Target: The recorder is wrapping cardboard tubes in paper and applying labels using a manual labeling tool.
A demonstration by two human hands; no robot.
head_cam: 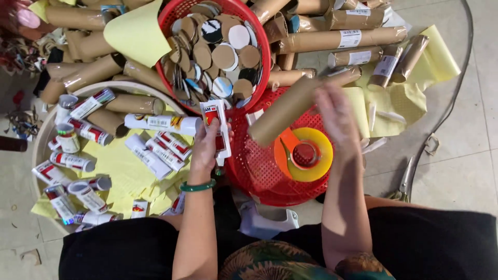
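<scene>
Head view: I note the left hand (207, 148), wearing a green bangle (197, 186), with its grip closed on a red-and-white label strip (218, 129) held upright over the rim of the upturned red basket (259, 171). The right hand (337, 116) is blurred; its open palm lies against a bare brown tube (290, 106), tilted above a yellow tape roll (306, 154) on that basket, and I cannot tell whether it grasps. Labelled tubes (155, 150) lie left in a round tray (39, 150); a second basket (171, 15) holds card discs (223, 52).
</scene>
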